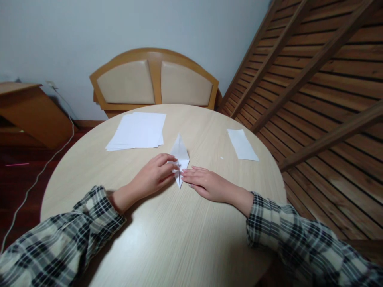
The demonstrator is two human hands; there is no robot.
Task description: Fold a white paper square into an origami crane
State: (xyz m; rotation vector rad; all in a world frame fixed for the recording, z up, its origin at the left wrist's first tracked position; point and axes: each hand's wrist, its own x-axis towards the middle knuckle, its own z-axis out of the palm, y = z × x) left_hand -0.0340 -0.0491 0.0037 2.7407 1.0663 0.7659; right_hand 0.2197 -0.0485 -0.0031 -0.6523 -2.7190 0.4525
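A white paper folded into a long diamond shape (pixel 180 154) lies on the round wooden table (pixel 167 231), its points toward and away from me. My left hand (pixel 154 177) pinches the paper's left edge near the lower half, fingers curled. My right hand (pixel 206 184) lies flat beside it, fingers stretched out and pressing the paper's lower right edge. Both arms wear plaid sleeves.
A stack of white sheets (pixel 138 130) lies at the table's far left. A narrow white paper strip (pixel 242 144) lies at the far right. A padded wooden chair (pixel 155 81) stands behind the table. A slatted wooden frame (pixel 314 79) leans at right. A cable (pixel 38 175) runs over the floor at left.
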